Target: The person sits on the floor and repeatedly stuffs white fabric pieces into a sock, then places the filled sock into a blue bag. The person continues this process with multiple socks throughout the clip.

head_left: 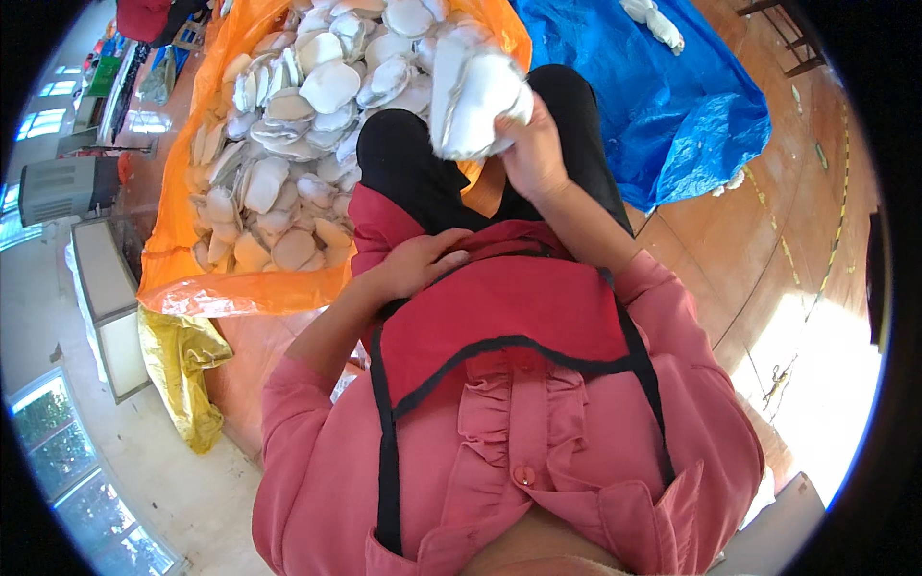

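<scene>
My right hand (534, 152) grips a small stack of white, rounded fabric pads (469, 101) by its right edge, thumb on the near face. The stack is held up over my knees, in front of the black trousers. My left hand (420, 263) lies on the red apron (509, 307) at my lap, fingers stretched out, holding nothing that I can see. Ahead and to the left, a large heap of similar white pads (329, 86) lies on an orange plastic sheet (240, 296), some stacked and some loose.
A blue plastic sheet (663, 120) spreads over the tiled floor to the right, with a white bundle (656, 21) at its far part. A yellow plastic bag (187, 379) lies at the left. Farther left stands a grey box-shaped thing (67, 187). A dark wooden stool or chair (795, 43) is at the far right.
</scene>
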Available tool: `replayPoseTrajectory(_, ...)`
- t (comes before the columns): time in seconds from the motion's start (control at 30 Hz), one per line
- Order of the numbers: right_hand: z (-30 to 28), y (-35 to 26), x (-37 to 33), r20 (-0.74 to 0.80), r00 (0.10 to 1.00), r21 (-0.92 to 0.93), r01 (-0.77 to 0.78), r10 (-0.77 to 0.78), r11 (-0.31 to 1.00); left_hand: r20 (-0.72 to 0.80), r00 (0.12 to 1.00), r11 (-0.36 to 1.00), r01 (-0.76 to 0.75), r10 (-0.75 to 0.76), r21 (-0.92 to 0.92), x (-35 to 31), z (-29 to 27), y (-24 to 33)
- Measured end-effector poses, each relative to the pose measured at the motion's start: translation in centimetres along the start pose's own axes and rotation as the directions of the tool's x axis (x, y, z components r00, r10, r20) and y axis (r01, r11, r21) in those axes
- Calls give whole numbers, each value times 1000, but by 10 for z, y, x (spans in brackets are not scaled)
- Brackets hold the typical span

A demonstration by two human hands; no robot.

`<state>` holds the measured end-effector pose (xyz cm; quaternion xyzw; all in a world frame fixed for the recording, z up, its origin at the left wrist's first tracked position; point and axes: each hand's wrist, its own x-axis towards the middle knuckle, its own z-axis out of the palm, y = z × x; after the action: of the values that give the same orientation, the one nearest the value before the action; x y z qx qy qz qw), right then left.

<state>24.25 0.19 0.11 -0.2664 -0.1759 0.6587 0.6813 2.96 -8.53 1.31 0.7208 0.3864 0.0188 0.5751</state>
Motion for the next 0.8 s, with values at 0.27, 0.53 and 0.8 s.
replayPoseTrajectory(0.27,-44,36,0,-57,968,-94,-250,245,964,70,953,933,303,-295,-192,-115,-27,29)
replayPoseTrajectory(0.53,-42,36,10,-4,931,-161,-361,365,919,-116,687,644,717,-717,268,-173,11,-127)
replayPoseTrajectory(0.8,-13,21,9,398,582,-596,-424,709,682,-676,735,974,-119,-46,-195,-41,-83,-13)
